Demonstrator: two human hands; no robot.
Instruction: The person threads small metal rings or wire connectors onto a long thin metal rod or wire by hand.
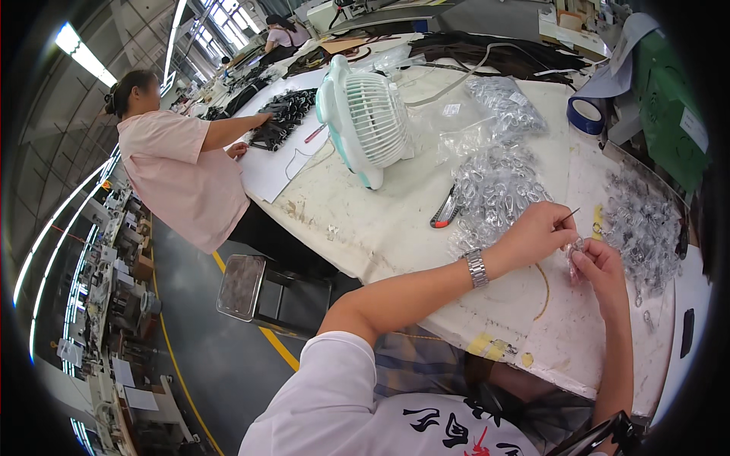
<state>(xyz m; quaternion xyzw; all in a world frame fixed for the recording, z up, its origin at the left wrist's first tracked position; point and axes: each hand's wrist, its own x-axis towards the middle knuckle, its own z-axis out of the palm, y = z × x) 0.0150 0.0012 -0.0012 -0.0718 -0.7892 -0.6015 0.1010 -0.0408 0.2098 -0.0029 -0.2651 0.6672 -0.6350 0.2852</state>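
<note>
Nearest, at about 4 o'clock in the head view, the two hands meet above the pale worktop (426, 228). The left hand (536, 232), with a metal watch on its wrist, has its fingers pinched shut on a thin dark pin-like tool (570, 216) whose long axis slants up toward 2 o'clock. The right hand (601, 266) has its fingers closed on a small clear packet (573, 254) holding what looks like a little metal part; what exactly is inside is too small to tell. The packet sits directly below the tool's lower end, between the two sets of fingertips and touching both, so neither hand is nearer.

Just beyond the left hand, toward 12 o'clock, lies a heap of clear bags of metal rings (494, 190), with a red-and-black utility knife (445, 213) at its 9 o'clock edge. A second heap of silvery rings (642, 228) spreads at 3 o'clock beside the right hand.

Farther off, at 11 o'clock, a mint-and-white desk fan (365, 121) stands on the worktop. A roll of blue tape (585, 114) sits at 1 o'clock, with green boxes bearing a white rectangular label (693, 125) beyond it at the right rim.

At 10 o'clock a co-worker in a pink top (179, 171) reaches onto the worktop toward a pile of black parts (281, 118).
</note>
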